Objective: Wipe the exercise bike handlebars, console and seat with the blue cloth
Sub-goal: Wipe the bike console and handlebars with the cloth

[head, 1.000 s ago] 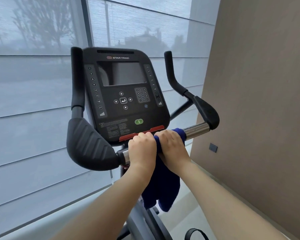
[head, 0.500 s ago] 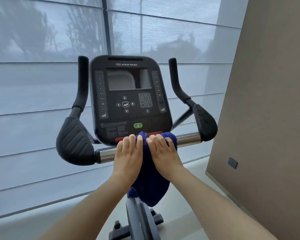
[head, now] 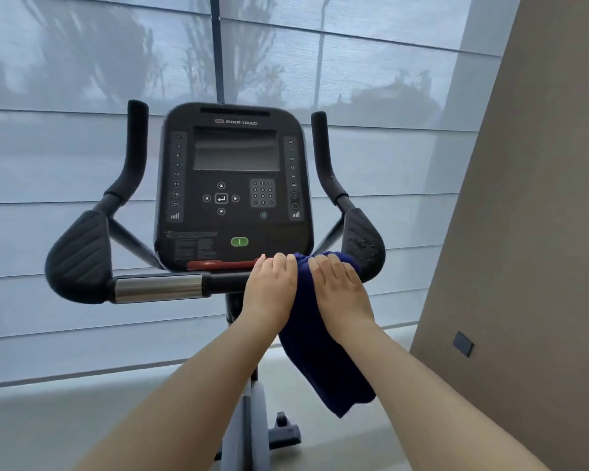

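1. The step in hand is judged to be the wiping of the handlebars: the blue cloth [head: 323,351] is laid over the horizontal handlebar bar [head: 157,288] at its right part, just beside the right elbow pad [head: 363,243], and its long end hangs down in front of the bike post [head: 249,419].
2. The task is judged to be at an early stage. The console [head: 233,185] is not touched by the cloth, and the seat is not in view, so both are counted as left to do. The left elbow pad [head: 79,256] and the two upright grips are well apart from the cloth. Which parts are already clean cannot be told from the surfaces.
3. The left hand [head: 271,290] is placed palm down on the bar, just left of the cloth and touching its edge. Its fingers are held together and nearly straight over the bar, below the red strip of the console. Nothing is seen to be gripped by it.
4. The right hand [head: 342,290] is placed palm down on the cloth, which is pressed onto the bar by nearly straight fingers. The thumb is hidden, so a hold from below cannot be confirmed.
5. Both forearms are stretched forward and drawn close together at the wrists.
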A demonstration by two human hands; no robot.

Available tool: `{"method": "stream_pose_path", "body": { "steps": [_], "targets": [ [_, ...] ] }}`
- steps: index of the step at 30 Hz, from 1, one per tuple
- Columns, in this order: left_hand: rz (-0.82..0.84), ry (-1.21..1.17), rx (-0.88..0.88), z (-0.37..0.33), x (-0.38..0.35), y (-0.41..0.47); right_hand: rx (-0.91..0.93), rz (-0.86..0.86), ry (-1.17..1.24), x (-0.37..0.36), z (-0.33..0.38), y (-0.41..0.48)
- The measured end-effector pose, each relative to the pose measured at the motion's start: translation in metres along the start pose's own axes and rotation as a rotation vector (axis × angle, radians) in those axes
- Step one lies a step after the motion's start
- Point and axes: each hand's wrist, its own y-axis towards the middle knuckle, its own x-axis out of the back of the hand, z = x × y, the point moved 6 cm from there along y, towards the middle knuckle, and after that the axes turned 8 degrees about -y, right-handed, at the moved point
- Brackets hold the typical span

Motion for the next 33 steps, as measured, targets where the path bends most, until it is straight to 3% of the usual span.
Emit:
{"method": "stream_pose_path", "body": {
  "steps": [7, 12, 17, 20, 22, 25, 29, 33],
  "targets": [
    [0.033, -0.019, 0.036, 0.003, -0.003, 0.023, -0.106, -0.299, 0.222, 0.01, -0.007, 0.022],
    [-0.013, -0.065, 0.013, 0.005, -0.006, 0.023, -0.058, -0.276, 0.204, 0.008, -0.006, 0.027],
    [-0.17, 0.006, -0.043, -0.001, -0.001, 0.013, -0.179, -0.431, 0.196, 0.003, 0.0, 0.017],
    [-0.378, 0.087, -0.098, -0.009, 0.003, 0.003, -0.23, -0.454, 0.211, -0.005, 0.004, 0.011],
    [-0.424, 0.099, -0.077, -0.01, 0.001, -0.001, -0.221, -0.448, 0.226, -0.008, 0.004, 0.01],
    [-0.337, 0.084, -0.003, -0.006, 0.003, 0.006, -0.16, -0.441, 0.22, -0.009, 0.004, 0.011],
    [-0.025, -0.01, 0.097, -0.005, -0.002, 0.02, -0.037, -0.372, 0.257, -0.005, -0.003, 0.006],
    [0.124, -0.016, 0.127, -0.01, 0.006, 0.012, 0.27, -0.367, 0.362, 0.002, -0.026, -0.003]
  ]
}}
